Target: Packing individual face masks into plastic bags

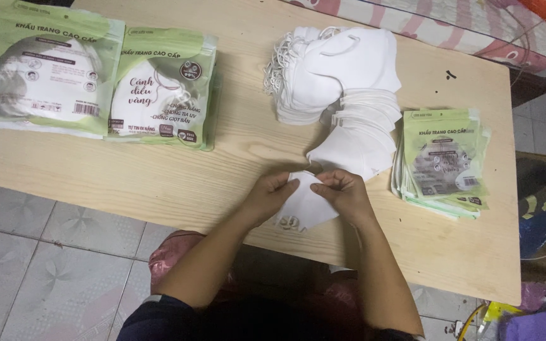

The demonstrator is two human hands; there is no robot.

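Right now a single white face mask (pixel 306 205) is lying between the two hands near the front edge of the wooden table (pixel 159 170), its top edge pinched from both sides. The left hand (pixel 272 194) is gripping the mask's upper left corner with thumb and fingertips closed on it, while the right hand (pixel 345 193) is grasping the upper right edge in the same way — the two sets of fingertips are sitting close together above the mask's middle. Most of the mask is hanging below and between the hands, its lower part resting on the tabletop. Just beyond the hands, a fanned pile of white masks (pixel 342 95) is spreading across the middle of the table, its nearest piece almost touching the right hand's knuckles. Just beside that pile, to the right, a stack of flat green-and-white pouches (pixel 443 161) is lying near the table's right edge. Well apart, at the far left corner, two filled green mask packages (pixel 96 82) are lying side by side — their edges are touching. Below the table, pale patterned floor tiles (pixel 52 252) are showing.
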